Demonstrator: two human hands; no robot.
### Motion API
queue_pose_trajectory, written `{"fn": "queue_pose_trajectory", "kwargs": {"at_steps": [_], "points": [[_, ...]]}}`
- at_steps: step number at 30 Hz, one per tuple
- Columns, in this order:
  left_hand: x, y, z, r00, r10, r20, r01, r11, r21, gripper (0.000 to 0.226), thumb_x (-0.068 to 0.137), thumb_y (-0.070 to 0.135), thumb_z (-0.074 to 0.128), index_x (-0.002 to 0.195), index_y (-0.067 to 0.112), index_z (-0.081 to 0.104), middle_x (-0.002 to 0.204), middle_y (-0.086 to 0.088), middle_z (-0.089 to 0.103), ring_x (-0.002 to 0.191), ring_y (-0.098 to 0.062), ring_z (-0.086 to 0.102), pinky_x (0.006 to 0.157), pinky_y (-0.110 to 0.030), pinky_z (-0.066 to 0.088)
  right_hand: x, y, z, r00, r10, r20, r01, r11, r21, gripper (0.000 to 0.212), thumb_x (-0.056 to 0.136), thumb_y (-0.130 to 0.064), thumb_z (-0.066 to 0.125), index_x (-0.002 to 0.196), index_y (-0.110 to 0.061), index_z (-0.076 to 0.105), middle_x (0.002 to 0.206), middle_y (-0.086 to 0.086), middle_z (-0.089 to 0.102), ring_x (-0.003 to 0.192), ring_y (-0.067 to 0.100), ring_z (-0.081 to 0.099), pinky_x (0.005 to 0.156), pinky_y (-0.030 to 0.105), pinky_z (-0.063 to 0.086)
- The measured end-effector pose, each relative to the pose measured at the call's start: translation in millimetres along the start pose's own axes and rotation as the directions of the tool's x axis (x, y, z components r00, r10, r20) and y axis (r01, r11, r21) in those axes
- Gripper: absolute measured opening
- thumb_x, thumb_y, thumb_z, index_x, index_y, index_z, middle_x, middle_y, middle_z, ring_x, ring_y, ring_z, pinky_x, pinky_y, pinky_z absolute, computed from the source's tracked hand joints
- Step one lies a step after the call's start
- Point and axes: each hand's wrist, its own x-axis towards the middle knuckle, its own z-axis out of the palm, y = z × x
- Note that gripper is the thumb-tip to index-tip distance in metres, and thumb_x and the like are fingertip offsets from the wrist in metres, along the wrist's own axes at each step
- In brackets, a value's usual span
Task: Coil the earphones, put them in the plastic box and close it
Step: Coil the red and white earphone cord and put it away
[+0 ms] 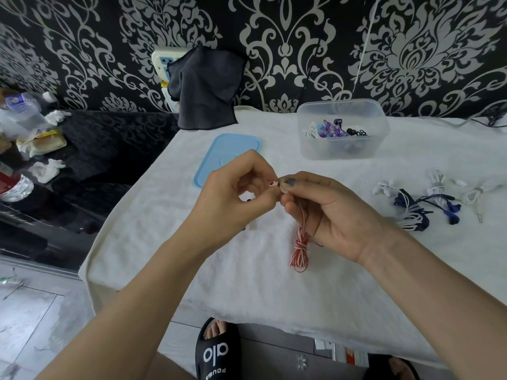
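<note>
Both hands' grip (277, 187) pinches red earphones (300, 249); blue lid (219, 157) beside open plastic box (343, 149).

The earbud end of the red-and-white earphones (299, 248) is buried between the fingers (263, 171) of both hands. Inside the plastic box (343, 130) the tangled pieces are too small to sort out. A dark cloth (204, 89) covers most of the wall socket (162, 60).
</note>
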Motion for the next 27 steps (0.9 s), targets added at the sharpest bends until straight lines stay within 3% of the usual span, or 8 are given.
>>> {"fn": "queue_pose_trajectory", "kwargs": {"at_steps": [4,8,13,16,18,23,26,27], "points": [[-1.1,3.4,2.7,0.999,0.037,-0.008,-0.036,0.998,0.057,0.009,0.091,0.007,0.069,0.092,0.011,0.062,0.086,-0.002,0.066,0.078,-0.026,0.066,0.075,-0.039,0.056,2.4,2.1,0.5,1.000,-0.012,-0.004,0.012,0.999,0.035,0.013,0.076,-0.007,0.067,0.087,-0.002,0.071,0.069,0.005,0.070,0.059,0.006,0.067,0.056,0.014,0.055],[-0.9,5.4,4.9,0.999,-0.018,-0.051,0.017,1.000,-0.026,0.013,0.100,0.003,0.056,0.095,0.010,0.067,0.089,0.009,0.071,0.086,-0.015,0.071,0.080,-0.027,0.055,5.8,3.7,-2.6,0.998,-0.029,-0.047,0.031,0.998,0.051,0.009,0.087,-0.005,0.064,0.084,-0.006,0.072,0.075,0.006,0.070,0.059,0.006,0.065,0.055,0.015,0.054],[-0.4,4.0,5.6,0.998,-0.037,-0.041,0.035,0.998,-0.054,0.008,0.100,0.004,0.061,0.096,0.007,0.067,0.091,-0.004,0.075,0.093,-0.025,0.076,0.089,-0.050,0.059,4.9,5.2,-0.9,0.998,-0.025,-0.065,0.029,0.998,0.062,0.007,0.078,-0.005,0.068,0.073,-0.009,0.069,0.075,0.008,0.069,0.049,0.003,0.054,0.045,0.013,0.045],[-1.0,4.4,4.3,0.999,-0.050,-0.021,0.049,0.996,-0.071,0.008,0.097,-0.001,0.064,0.094,0.007,0.066,0.088,0.002,0.076,0.092,-0.023,0.077,0.083,-0.034,0.058,4.1,3.9,-3.8,0.998,-0.014,-0.060,0.020,0.995,0.094,0.010,0.089,-0.001,0.062,0.080,-0.005,0.065,0.073,0.008,0.068,0.049,0.002,0.056,0.048,0.010,0.048],[-1.7,5.8,4.3,0.999,-0.034,-0.015,0.033,0.997,-0.064,0.013,0.095,-0.002,0.066,0.092,0.010,0.065,0.087,0.008,0.074,0.091,-0.023,0.077,0.081,-0.027,0.055,2.4,3.4,-4.4,0.999,0.002,-0.048,0.004,0.991,0.131,0.008,0.092,0.000,0.059,0.085,-0.001,0.063,0.089,0.017,0.065,0.052,0.003,0.063,0.050,0.009,0.051],[-1.3,5.2,5.7,0.999,0.022,-0.047,-0.024,0.999,-0.030,0.020,0.093,-0.002,0.069,0.090,0.017,0.065,0.086,0.010,0.072,0.087,-0.024,0.076,0.080,-0.027,0.055,2.4,6.1,-2.6,0.999,0.051,-0.018,-0.045,0.968,0.247,0.006,0.090,-0.001,0.062,0.090,0.003,0.066,0.103,0.023,0.065,0.053,0.003,0.063,0.052,0.011,0.053],[0.1,5.3,6.6,0.996,0.048,-0.073,-0.050,0.999,-0.019,0.020,0.091,0.000,0.072,0.093,0.019,0.066,0.086,0.007,0.071,0.084,-0.026,0.074,0.078,-0.032,0.057,2.7,8.2,-2.0,0.994,0.105,0.040,-0.113,0.935,0.337,0.044,0.078,-0.003,0.068,0.120,0.010,0.062,0.117,0.025,0.067,0.053,0.003,0.061,0.052,0.012,0.053],[0.4,4.9,7.1,0.996,0.051,-0.078,-0.053,0.998,-0.020,0.019,0.091,0.001,0.072,0.093,0.019,0.067,0.087,0.005,0.072,0.084,-0.027,0.073,0.078,-0.034,0.057,2.6,8.2,-2.4,0.990,0.121,0.073,-0.140,0.918,0.370,0.059,0.075,-0.003,0.071,0.130,0.011,0.056,0.111,0.024,0.069,0.053,0.004,0.061,0.052,0.012,0.053]]}}
